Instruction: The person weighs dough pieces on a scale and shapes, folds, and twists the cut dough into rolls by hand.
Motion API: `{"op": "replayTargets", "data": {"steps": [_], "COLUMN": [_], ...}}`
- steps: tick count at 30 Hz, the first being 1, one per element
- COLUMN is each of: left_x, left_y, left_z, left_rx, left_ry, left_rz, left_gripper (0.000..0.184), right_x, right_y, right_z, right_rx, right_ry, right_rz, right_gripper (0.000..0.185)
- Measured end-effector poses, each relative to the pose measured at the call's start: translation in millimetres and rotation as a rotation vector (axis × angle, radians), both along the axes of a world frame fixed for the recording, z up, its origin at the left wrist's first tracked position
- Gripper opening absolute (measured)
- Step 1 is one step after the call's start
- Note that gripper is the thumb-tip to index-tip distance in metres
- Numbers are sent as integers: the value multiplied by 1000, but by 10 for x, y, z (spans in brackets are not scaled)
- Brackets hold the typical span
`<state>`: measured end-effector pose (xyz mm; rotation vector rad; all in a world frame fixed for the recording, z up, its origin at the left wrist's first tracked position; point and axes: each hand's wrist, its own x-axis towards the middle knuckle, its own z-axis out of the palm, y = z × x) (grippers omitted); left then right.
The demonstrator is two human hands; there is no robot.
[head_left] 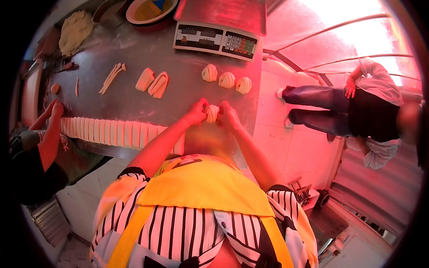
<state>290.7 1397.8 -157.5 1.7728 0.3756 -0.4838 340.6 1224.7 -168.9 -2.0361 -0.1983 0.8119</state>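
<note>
Between my two hands, just above the metal table (pixel 187 85), is a small coiled dough roll (pixel 212 113). My left hand (pixel 196 111) pinches its left side, and my right hand (pixel 228 116) closes on its right side. Three shaped dough rolls (pixel 226 80) sit in a slanting row beyond my hands. Two folded dough pieces (pixel 158 85) lie further left, with thin dough strips (pixel 111 79) beside them. A long row of cut dough slices (pixel 107 132) runs along the near table edge, passing partly behind my left forearm.
A digital scale (pixel 215 40) stands at the back edge. A large dough lump (pixel 76 32) and a bowl (pixel 149 12) are at the back left. A co-worker's hands (pixel 54 108) are at the far left. Another person (pixel 371 102) stands at the right.
</note>
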Motion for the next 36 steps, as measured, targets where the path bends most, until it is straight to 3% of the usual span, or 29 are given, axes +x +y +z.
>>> {"op": "replayTargets", "data": {"steps": [2,5,8,11,14,17,21,26,29,32,34,35,36], "left_x": [19,12,-77,-48,-44,-37,-11,4,13,47,359,508,701], "left_y": [60,-21,-141,-122,-76,-102,-126,-156,-100,240,577,724,879], "left_z": [115,81,-339,-82,-50,-30,26,-169,49,-213,-505,-207,123], "left_rx": [-253,-115,516,-50,-223,-100,78,388,203,153,134,60,-11], "left_ry": [206,109,-568,47,81,45,7,-161,-74,-384,-399,-254,-121], "left_rz": [25,75,32,133,208,193,141,45,92,212,379,375,365], "left_gripper": [23,20,17,15,15,14,14,14,15,15,13,12,12], "right_x": [-30,-66,-59,-78,-129,-69,-50,-17,50,145,181,217,226], "right_y": [-29,-12,-41,-3,41,-3,-36,86,124,188,312,375,391], "right_z": [49,-5,111,192,102,44,-336,-51,67,351,681,798,848], "right_rx": [-118,-230,87,29,-44,94,-127,-299,-243,227,400,493,427], "right_ry": [-251,-581,91,110,-114,120,-158,-186,44,406,413,406,343], "right_rz": [174,219,-65,-104,-71,-173,-35,27,2,-229,-298,-334,-295], "right_gripper": [26,21,14,12,10,9,9,9,15,28,37,42,42]}}
